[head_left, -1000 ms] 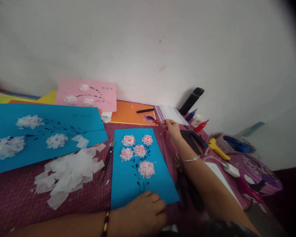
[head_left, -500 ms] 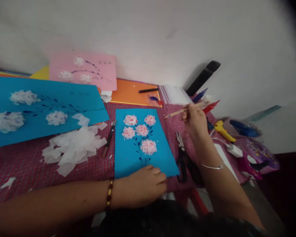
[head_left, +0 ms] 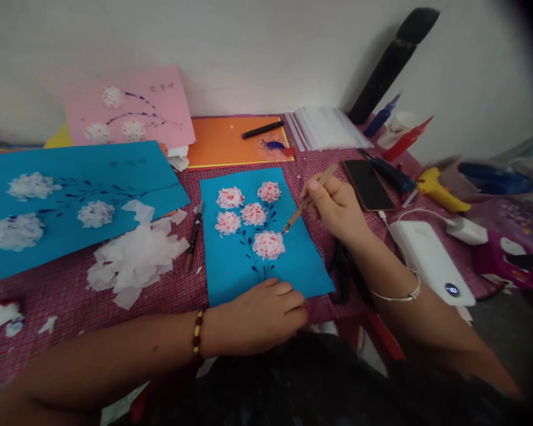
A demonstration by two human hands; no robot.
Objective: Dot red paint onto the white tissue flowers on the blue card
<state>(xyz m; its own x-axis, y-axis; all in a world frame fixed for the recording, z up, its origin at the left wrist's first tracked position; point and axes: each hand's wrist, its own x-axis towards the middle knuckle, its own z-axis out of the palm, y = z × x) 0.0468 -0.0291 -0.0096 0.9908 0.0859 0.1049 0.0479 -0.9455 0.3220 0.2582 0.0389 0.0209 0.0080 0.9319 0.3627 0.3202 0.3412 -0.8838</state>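
Observation:
A blue card (head_left: 224, 278) lies before me, bearing several fluffy white-and-red paper flowers (head_left: 269, 245) and dark blue painted stems and leaves. My right hand (head_left: 333, 204) pinches a thin wooden stick (head_left: 305, 204). Its reddish tip is at the right edge of the lowest flower; whether it touches is too small to tell. Across the card's lower edge rests my left hand (head_left: 262, 316), fingers curled together and fingertips hidden. Nothing shows in it. A dark marker (head_left: 195, 236) lies just left of the card.
Left are white paper scraps (head_left: 135, 257), another blue flower card (head_left: 115, 228) and a pink card (head_left: 169, 112). Behind, an orange sheet (head_left: 217, 142) carries a pen (head_left: 263, 129) and blue paint. Right are a phone (head_left: 368, 184), glue gun (head_left: 442, 190), white power bank (head_left: 435, 257) and red tube (head_left: 408, 139).
My right hand has brought the wooden stick left and down, its tip now at the lowest flower. The view has shifted, showing the phone and power bank more fully. My left hand stays on the card.

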